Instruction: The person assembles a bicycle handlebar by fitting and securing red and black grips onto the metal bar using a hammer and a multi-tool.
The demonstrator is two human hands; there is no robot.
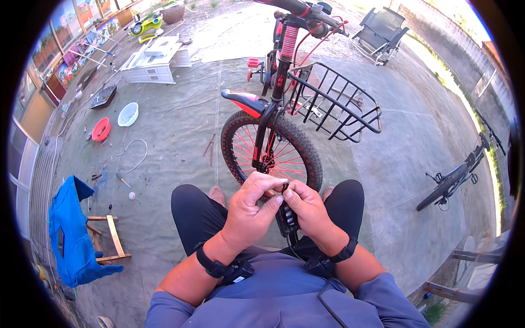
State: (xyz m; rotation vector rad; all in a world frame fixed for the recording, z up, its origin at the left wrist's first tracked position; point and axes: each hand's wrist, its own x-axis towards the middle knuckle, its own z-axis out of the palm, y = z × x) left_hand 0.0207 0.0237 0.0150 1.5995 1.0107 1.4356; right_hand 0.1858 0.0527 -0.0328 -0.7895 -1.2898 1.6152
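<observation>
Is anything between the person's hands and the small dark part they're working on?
No. Both the left hand and right hand already pinch the small dark part between their fingers, in front of the bicycle's front wheel.

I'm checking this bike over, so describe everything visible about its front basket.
The basket is a black open frame of thin bars, apparently metal, with a thicker rim. It hangs in front of the red-and-black bicycle, below the handlebar and above the front wheel, tilted in this view. It looks empty apart from a pale strip seen through the bars. Neither the left hand nor the right hand touches it.
</observation>
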